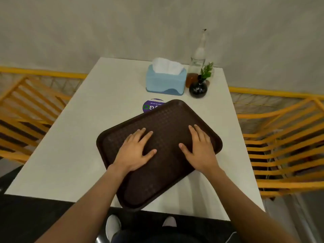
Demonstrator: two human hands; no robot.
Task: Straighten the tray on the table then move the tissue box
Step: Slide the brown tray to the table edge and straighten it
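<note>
A dark brown tray (168, 116) lies skewed on the white table (73, 146), one corner jutting over the near edge. My left hand (135, 151) rests flat on the tray's left half, fingers spread. My right hand (199, 148) lies flat on its right half, fingers apart too. Neither hand grips anything. A light blue tissue box (165, 83) with white tissue sticking out stands at the far side of the table, apart from the tray.
A round purple sticker (149, 105) is partly under the tray's far corner. A small black vase with a green sprig (199, 87), an amber jar (191, 79) and a tall clear bottle (199, 55) stand right of the box. Yellow slatted chairs (284, 146) flank the table.
</note>
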